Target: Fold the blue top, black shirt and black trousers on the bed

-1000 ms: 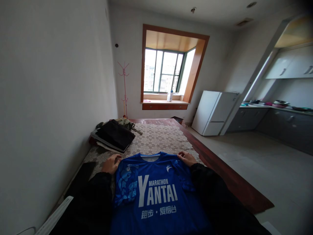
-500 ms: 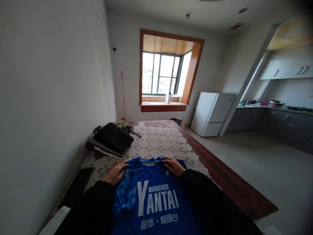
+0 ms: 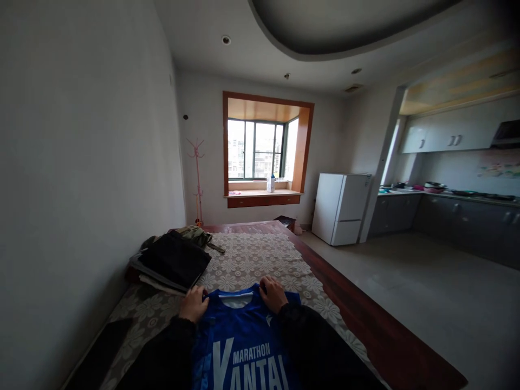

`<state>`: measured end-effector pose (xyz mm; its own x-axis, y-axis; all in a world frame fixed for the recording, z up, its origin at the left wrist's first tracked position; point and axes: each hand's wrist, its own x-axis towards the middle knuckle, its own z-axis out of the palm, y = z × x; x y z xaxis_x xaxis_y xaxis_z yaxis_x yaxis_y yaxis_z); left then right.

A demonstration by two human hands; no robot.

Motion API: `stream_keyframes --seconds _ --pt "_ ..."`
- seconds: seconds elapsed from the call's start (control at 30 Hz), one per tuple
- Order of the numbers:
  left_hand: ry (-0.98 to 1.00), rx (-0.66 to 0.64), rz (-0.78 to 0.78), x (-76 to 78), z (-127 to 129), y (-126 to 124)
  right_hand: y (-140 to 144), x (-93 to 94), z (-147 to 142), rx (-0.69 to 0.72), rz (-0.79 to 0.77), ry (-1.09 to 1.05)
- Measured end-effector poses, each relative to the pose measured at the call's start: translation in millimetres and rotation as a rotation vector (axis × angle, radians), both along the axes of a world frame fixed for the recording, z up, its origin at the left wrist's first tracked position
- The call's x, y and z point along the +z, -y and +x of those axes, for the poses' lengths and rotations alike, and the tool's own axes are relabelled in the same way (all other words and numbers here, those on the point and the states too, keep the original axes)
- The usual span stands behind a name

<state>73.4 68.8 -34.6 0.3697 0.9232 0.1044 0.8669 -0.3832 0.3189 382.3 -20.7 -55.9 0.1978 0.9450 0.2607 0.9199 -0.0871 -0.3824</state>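
Blue shirt [image 3: 238,330] is touched either side of its collar [image 3: 238,308] by curled fingers [image 3: 199,295], grasp unclear; right hand [image 3: 274,295] has been drawn inward, so collar seems steadied.

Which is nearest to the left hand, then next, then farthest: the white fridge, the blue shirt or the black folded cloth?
From the left hand, in the head view:
1. Blue shirt: right at that hand.
2. Black folded cloth: just beyond it, toward the left wall.
3. White fridge: across the room, right.
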Motion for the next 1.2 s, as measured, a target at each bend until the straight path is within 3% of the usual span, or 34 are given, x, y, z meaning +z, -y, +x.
stream_keyframes --seconds 0.33,0.5,0.6,0.7,0.8,0.9,1.03,1.2 --pt "0.163 -0.026 0.010 3.2 4 -8 -22 9.1 8 -0.062 -0.034 0.000" --pt "0.179 -0.072 0.041 5.8 -8 -3 -16 20.7 1 -0.051 -0.004 0.000" --pt "0.214 -0.147 0.049 10.1 -36 20 7 31.0 12 0.017 0.031 -0.023" --pt "0.225 -0.211 0.032 11.0 -68 61 46 34.5 33 0.105 0.047 -0.060" --pt "0.164 -0.268 -0.010 4.4 -86 106 91 27.2 48 0.197 0.003 -0.087" --pt "0.043 -0.299 -0.044 -5.4 -91 136 129 13.2 45 0.252 -0.076 -0.080" --pt "-0.123 -0.209 -0.106 -8.5 -100 143 156 0.2 37 0.292 -0.223 -0.007" --pt "-0.167 -0.168 -0.143 1.9 -115 129 150 4.8 49 0.316 -0.309 0.054"
